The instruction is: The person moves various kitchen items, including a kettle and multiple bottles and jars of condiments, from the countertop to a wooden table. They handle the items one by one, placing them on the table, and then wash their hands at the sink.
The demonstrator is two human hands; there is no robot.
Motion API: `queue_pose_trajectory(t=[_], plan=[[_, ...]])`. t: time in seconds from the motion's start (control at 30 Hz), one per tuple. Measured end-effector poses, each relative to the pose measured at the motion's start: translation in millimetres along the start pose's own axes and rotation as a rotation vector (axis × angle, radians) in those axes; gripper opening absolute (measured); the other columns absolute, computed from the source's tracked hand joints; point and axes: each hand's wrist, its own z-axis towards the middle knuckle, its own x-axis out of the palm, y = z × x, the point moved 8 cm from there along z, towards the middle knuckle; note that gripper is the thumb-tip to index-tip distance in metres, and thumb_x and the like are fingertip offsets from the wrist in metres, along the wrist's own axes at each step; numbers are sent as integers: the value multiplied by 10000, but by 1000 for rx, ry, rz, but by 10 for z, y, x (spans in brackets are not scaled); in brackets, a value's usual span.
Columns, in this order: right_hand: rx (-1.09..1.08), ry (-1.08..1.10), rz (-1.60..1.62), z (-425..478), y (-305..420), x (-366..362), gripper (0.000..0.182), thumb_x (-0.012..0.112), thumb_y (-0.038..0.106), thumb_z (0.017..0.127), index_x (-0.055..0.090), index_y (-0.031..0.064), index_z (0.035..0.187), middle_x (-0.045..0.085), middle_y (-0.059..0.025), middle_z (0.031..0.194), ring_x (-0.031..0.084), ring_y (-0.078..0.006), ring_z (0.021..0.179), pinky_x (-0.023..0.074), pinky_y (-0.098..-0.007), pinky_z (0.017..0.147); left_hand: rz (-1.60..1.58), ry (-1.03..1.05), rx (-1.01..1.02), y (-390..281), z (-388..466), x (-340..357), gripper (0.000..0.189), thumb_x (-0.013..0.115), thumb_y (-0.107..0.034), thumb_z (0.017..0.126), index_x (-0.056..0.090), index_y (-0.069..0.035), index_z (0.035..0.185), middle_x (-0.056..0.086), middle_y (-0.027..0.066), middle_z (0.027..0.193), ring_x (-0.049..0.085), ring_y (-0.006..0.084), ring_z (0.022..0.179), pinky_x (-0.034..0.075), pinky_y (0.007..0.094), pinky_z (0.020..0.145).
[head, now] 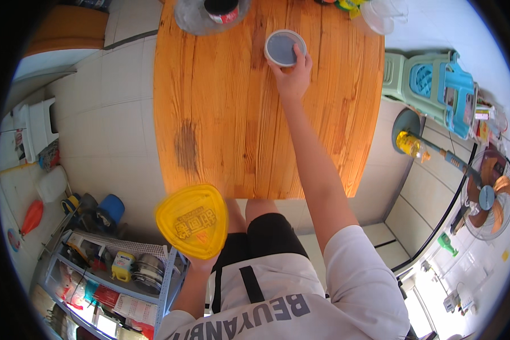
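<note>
My right hand [294, 76] reaches far over the wooden table [238, 106], its fingers around a round, clear-lidded tub [280, 49] near the table's far part. My left hand [204, 261] is low at the near left, mostly hidden beneath a yellow, rounded-triangular plastic container [191, 221] that it holds up beside the table's near edge. The container's upper face bears writing. Whether anything is inside the round tub or the yellow container cannot be told.
A dark-lidded jar [223, 9] stands on a clear plastic sheet or bag at the far left. Clear plastic cups [380, 17] lie at the far right. Stacked stools [433, 85] and a fan [487, 196] are on the right; a shelf rack [110, 282] stands at the lower left.
</note>
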Motion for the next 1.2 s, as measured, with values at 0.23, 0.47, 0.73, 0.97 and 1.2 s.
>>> queue_pose_trajectory(t=[0.23,0.47,0.73,0.97,1.2], plan=[[28,84,-104,941,250,516,762,862,275,655,432,141,1270,424,-87,1303,551,-291,1094,512,-391,821,-562,56,-316,104,255,464,778,492,-687,849,364,-191,1434,417,72,1444,415,270,1312,382,427,1044],[13,164,-277,1332,379,651,881,864,256,641,361,110,1349,360,-137,1396,472,-324,1225,438,-415,973,-388,-102,-304,185,289,363,820,413,-749,841,341,-196,1441,432,85,1416,455,277,1271,437,422,979],[-262,1508,769,-1032,1870,-551,1065,868,352,652,269,48,1478,327,-178,1500,274,-315,1403,224,-411,1144,-373,-107,-221,193,504,453,808,396,-725,866,318,-181,1458,397,87,1440,436,268,1281,422,420,1002],[-30,875,930,-1563,1771,-1128,997,926,253,554,377,25,1354,436,-162,1292,464,-267,1220,373,-370,1032,522,10,-7,7,875,688,926,771,-340,762,235,-49,1458,347,209,1435,393,354,1293,355,466,1063],[-33,272,692,-189,1239,-675,1010,847,44,590,251,11,1405,442,-126,1285,471,-240,1201,419,-363,1011,1386,94,294,-538,1214,1309,950,795,-193,693,243,12,1438,351,250,1416,384,423,1277,353,488,1045]])
